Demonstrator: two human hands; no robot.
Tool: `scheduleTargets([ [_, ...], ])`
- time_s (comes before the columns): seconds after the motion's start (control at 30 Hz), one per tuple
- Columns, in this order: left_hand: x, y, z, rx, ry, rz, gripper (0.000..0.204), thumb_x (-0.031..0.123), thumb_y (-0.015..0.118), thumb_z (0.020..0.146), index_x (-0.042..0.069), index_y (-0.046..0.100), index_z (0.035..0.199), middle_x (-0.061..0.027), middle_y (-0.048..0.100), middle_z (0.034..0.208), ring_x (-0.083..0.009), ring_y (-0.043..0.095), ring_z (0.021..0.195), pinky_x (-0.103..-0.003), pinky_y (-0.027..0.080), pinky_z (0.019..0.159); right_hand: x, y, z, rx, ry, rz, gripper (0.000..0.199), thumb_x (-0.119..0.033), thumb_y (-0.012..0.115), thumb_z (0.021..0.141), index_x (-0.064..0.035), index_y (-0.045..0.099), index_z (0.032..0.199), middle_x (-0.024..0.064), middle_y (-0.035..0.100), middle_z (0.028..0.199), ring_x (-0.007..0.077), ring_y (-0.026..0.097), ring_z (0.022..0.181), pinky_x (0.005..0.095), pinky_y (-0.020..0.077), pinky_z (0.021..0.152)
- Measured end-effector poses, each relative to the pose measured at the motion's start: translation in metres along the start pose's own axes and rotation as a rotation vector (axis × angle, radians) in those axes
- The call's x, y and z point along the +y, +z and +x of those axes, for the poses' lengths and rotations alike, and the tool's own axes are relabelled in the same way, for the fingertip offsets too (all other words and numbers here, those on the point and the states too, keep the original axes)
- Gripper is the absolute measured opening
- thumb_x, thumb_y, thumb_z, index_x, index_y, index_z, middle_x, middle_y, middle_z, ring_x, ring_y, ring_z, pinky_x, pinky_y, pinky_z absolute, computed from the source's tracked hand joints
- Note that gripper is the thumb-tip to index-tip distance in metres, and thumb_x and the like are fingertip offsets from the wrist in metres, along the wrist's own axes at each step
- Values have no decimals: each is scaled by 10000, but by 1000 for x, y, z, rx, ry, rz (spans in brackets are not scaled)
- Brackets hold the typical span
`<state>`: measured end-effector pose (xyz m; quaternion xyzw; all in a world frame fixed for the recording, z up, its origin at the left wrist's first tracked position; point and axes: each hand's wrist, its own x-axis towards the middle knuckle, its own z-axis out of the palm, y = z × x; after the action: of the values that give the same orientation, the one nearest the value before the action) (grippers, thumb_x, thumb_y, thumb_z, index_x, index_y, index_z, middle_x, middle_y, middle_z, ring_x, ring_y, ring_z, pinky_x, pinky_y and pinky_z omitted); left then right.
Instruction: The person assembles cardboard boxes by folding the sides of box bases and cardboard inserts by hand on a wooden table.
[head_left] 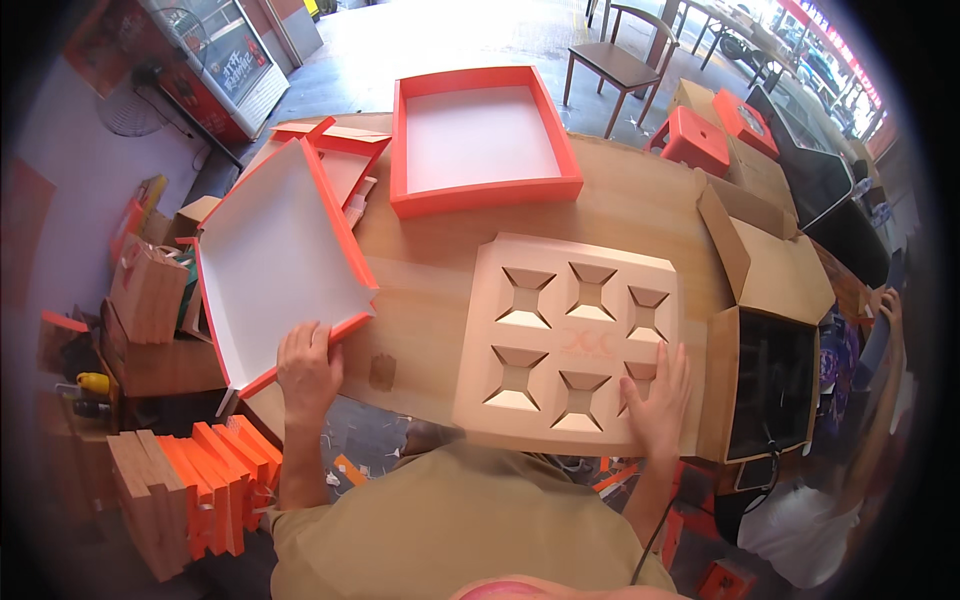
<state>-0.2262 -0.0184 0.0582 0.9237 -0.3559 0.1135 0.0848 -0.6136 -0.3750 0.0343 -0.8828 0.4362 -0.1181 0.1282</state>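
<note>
Both hands are flat and open, nothing clamped. Right hand [660, 395] lies palm-down, fingers spread, on the near right corner of the tan cardboard insert [570, 340]; left hand [308, 368] rests with fingers curled over the near edge of the tilted orange-rimmed box tray [275, 260].

Insert sits on the wooden table [640, 205], directly under and left of the right palm, six folded-in square pockets punched through it. Judged light, thin board, stiff enough flat but likely to bow or crease if lifted by one corner; the pocket flaps look easy to crush. Best hold is probably the plain border, two opposite edges, not the cutouts.

Box tray runs up and away from the left fingers, its far side raised, near edge hanging off the table edge. Looks light, rigid walls, smooth white liner, may slide; pinch the orange rim.

Beyond both hands, farther back on the table, a second orange tray [480, 135] lies flat, open side up. Right of the right hand, an open brown carton [765, 275]. Below the left hand, off the table, stacked orange and tan flat pieces [195, 490]. Wooden chair [620, 65] far back.
</note>
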Motion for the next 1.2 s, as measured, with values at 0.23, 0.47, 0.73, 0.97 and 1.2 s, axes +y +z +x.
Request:
scheduleTargets([
  [0.23,-30,-11,9,560,47,45,89,88,728,981,47,670,1036,-128,764,920,-350,749,762,-413,589,623,-13,-19,-54,-129,-437,125,835,-535,813,852,-139,541,1536,252,392,1646,475,386,1505,650,279,1228],
  [0.47,-48,-75,52,821,33,108,149,117,799,971,46,671,1003,-104,765,853,-301,751,681,-363,569,551,-5,3,-77,16,-624,-47,483,-232,794,822,-148,718,1291,182,638,1432,405,606,1315,598,438,1119],
  [0.73,-51,-110,100,788,140,204,143,120,767,984,86,634,946,-81,678,712,-276,691,604,-396,516,533,-23,-23,-76,304,-629,99,298,-66,620,974,20,683,1252,291,729,1205,456,737,1060,556,592,929],
  [0.97,-50,-92,128,632,108,39,194,202,715,1024,76,574,979,-132,654,681,-347,681,602,-442,492,514,-67,-41,-36,693,-467,291,416,15,541,965,-18,636,1369,296,705,1302,482,718,1156,532,605,953],
  [1.2,-73,-127,170,751,-49,-145,173,202,664,1041,65,558,1039,-234,722,821,-466,714,772,-540,552,617,-212,-22,96,712,-880,134,438,16,637,934,-127,730,1338,198,693,1384,367,703,1227,513,563,1023],
])
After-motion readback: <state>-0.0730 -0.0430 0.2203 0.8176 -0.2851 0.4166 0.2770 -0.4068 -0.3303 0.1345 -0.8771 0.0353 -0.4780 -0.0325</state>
